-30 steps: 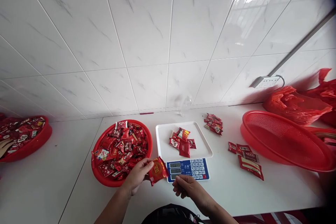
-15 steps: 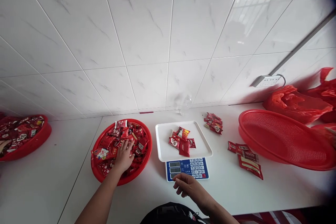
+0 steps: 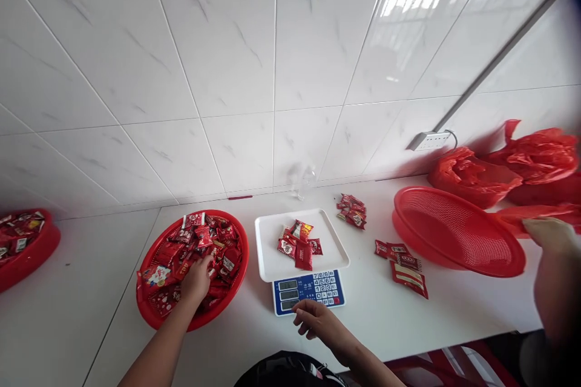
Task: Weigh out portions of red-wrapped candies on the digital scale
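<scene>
My left hand [image 3: 196, 281] is down in a red mesh basket [image 3: 244, 266] heaped with small red snack packets [image 3: 170, 251]. Its fingers are curled round a red packet among the others, partly hidden by the heap. My right hand [image 3: 320, 321] hangs just in front of the blue keypad of a digital scale [image 3: 308, 290], fingers loosely bent and apart, with nothing in them. On the scale's white tray [image 3: 267, 242] lies a little pile of red packets [image 3: 303, 254], one of them with yellow on it.
More packets lie on the table right of the scale, in a back group [image 3: 351, 211] and a front group [image 3: 403, 269]. A tilted red basket [image 3: 454, 230], red plastic bags [image 3: 472, 175] and another person's hand [image 3: 551, 236] are at right. Another filled basket [image 3: 49, 248] stands left.
My left hand has gone from lying spread on the packets to curled fingers around one. The view has swung right. The other person's hand now shows at a red bag.
</scene>
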The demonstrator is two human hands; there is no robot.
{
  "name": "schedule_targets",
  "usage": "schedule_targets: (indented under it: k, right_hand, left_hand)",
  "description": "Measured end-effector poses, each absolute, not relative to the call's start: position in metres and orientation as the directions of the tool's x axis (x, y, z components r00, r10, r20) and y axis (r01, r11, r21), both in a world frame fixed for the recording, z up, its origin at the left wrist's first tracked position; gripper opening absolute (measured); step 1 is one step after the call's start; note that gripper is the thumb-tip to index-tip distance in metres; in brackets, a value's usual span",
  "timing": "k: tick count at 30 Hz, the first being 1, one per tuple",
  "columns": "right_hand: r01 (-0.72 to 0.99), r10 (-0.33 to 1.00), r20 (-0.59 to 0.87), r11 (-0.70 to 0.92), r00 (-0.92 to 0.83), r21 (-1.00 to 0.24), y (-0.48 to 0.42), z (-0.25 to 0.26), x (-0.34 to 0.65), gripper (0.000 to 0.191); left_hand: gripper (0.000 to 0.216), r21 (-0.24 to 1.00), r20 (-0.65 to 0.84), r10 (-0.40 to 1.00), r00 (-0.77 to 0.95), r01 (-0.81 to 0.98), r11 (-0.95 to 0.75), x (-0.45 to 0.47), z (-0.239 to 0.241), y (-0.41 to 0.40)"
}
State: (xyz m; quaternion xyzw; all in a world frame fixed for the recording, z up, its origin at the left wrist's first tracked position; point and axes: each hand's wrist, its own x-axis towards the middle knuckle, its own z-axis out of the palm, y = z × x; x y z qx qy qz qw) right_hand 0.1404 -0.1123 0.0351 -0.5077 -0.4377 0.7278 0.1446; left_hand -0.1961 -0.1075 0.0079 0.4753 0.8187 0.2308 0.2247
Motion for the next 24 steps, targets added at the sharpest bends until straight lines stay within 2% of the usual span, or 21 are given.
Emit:
schedule_targets:
  k: [4, 7, 8, 11, 13, 15, 18, 21, 24]
  right_hand:
    - [0.220, 0.668, -0.615, -0.583, -0.419, -0.782, -0.105, 0.036, 0.152, 0.031]
    - [0.216, 0.697, -0.598, -0.562, -0.397, -0.799, -0.095, 0.039, 0.157, 0.032]
    - [0.219, 0.712, -0.587, -0.548, -0.384, -0.808, -0.091, 0.039, 0.159, 0.031]
    - [0.272, 0.779, -0.540, -0.471, -0.318, -0.839, -0.074, 0.039, 0.161, 0.027]
    - [0.361, 0.848, -0.468, -0.367, -0.250, -0.857, -0.060, 0.036, 0.163, 0.027]
    - [0.500, 0.925, -0.335, -0.207, -0.181, -0.841, -0.046, 0.032, 0.164, 0.030]
    - [0.694, 0.979, -0.127, 0.019, -0.158, -0.719, -0.029, 0.025, 0.166, 0.031]
    - [0.765, 0.984, -0.030, 0.116, -0.173, -0.633, -0.018, 0.017, 0.171, 0.033]
    - [0.797, 0.990, 0.098, 0.137, -0.098, -0.588, -0.012, 0.004, 0.191, 0.037]
  left_hand:
    - [0.024, 0.729, -0.151, 0.815, -0.560, 0.494, 0.474, -0.193, 0.019, -0.114]
    - [0.019, 0.759, -0.167, 0.743, -0.649, 0.397, 0.517, -0.187, 0.029, -0.116]
    - [0.019, 0.802, -0.196, 0.706, -0.681, 0.303, 0.515, -0.184, 0.032, -0.116]
    - [0.015, 0.904, -0.392, 0.602, -0.696, -0.170, 0.393, -0.174, 0.039, -0.117]
    - [0.010, 0.863, -0.504, 0.586, -0.635, -0.398, 0.311, -0.167, 0.041, -0.119]
    - [0.009, 0.822, -0.560, 0.583, -0.589, -0.480, 0.306, -0.158, 0.043, -0.123]
    - [0.008, 0.759, -0.628, 0.582, -0.517, -0.572, 0.310, -0.146, 0.045, -0.131]
    - [0.006, 0.718, -0.662, 0.578, -0.478, -0.625, 0.306, -0.138, 0.048, -0.138]
    - [0.008, 0.723, -0.654, 0.564, -0.505, -0.636, 0.269, -0.137, 0.049, -0.140]
